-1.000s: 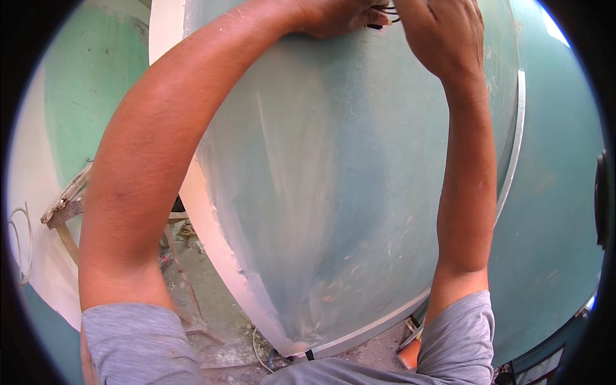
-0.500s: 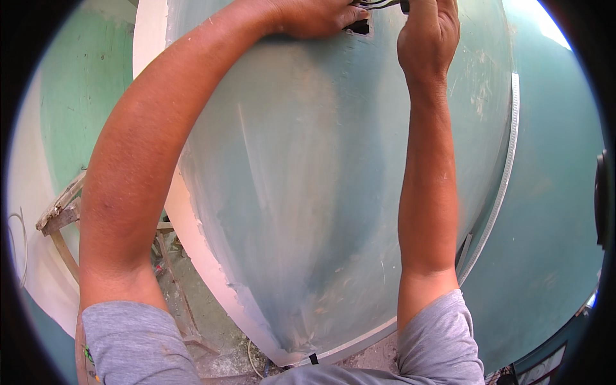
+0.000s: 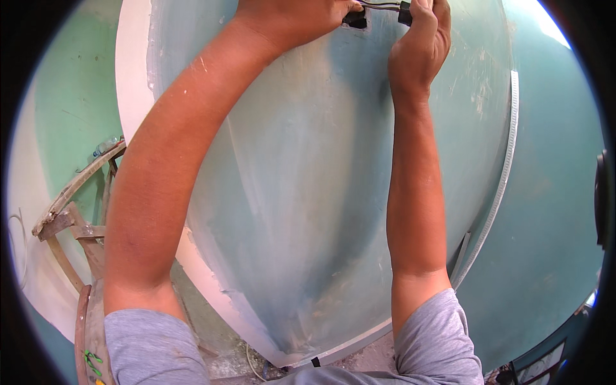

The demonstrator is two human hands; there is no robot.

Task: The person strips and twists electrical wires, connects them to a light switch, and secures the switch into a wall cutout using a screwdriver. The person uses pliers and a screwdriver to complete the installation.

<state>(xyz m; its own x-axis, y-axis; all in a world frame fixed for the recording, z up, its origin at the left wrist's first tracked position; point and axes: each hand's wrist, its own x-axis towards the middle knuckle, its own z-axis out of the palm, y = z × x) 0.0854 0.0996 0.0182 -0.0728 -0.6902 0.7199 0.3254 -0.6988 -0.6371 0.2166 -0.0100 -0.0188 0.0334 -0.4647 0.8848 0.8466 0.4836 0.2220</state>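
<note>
A green-painted wall (image 3: 295,173) fills the middle, with a small square hole (image 3: 357,19) cut into it near the top edge. Thin dark wires (image 3: 382,6) run from beside the hole to a small black block (image 3: 404,14), which looks like an electrical fitting. My right hand (image 3: 420,48) is closed around that block, its upper part cut off by the picture's edge. At the hole's left side is my left hand (image 3: 292,19), its fingertips pinched together at the wires. Most of its fingers lie beyond the top edge.
A white corner strip (image 3: 507,160) runs down the wall on the right. At the left stands a rough wooden frame (image 3: 70,212) with a clear plastic bottle (image 3: 104,146) on it. Small green and yellow bits (image 3: 94,364) lie on a wooden surface at lower left.
My right hand has shifted slightly down and left, and more of the black block shows. The left forearm has swung to the right, uncovering the wooden frame and bottle.
</note>
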